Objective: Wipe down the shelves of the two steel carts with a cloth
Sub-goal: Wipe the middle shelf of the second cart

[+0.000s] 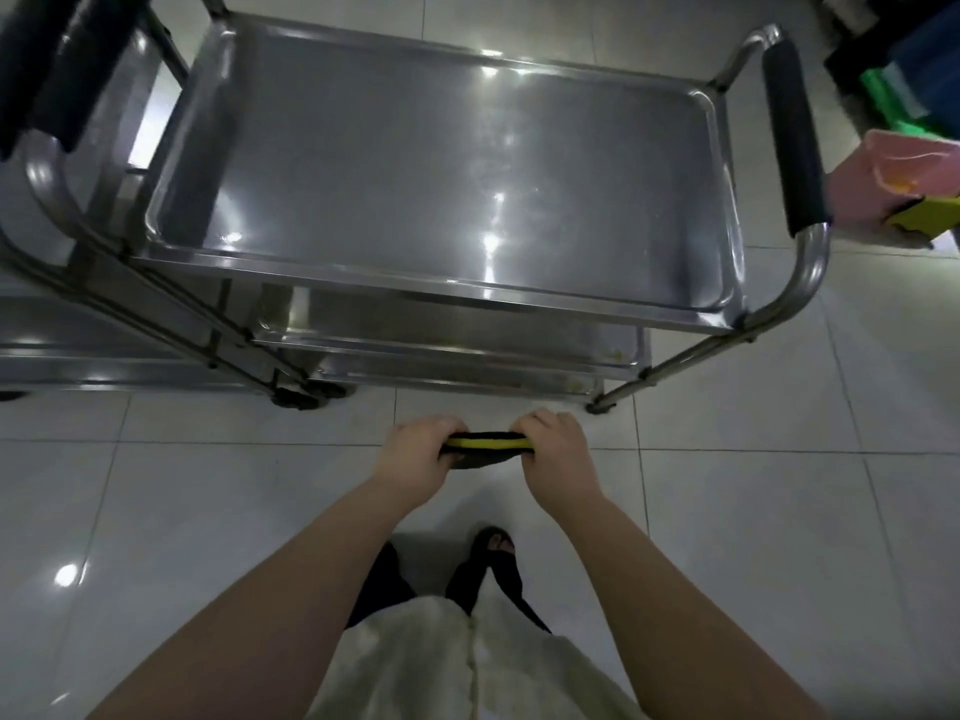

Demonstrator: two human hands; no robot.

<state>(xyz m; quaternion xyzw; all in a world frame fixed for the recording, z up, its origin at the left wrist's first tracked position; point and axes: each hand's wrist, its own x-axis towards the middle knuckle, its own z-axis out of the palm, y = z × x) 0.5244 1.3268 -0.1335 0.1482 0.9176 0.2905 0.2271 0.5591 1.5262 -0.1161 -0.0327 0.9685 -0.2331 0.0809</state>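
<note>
Near me, my left hand (423, 449) and right hand (553, 449) each grip an end of the cloth (483, 445). It is folded, black with a yellow stripe. The cart (447, 163) beyond gleams.

2nd cart (52, 330) cut off L edge, cloth (485, 440) ends hidden in fingers (441, 424), lower shelf (457, 337) mostly covered

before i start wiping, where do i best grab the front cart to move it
Grip the black padded handle at the right end of the cart, coming from the right, palm on top. It is a round bar raised clear above the top shelf. Free the right hand from the cloth first.
</note>
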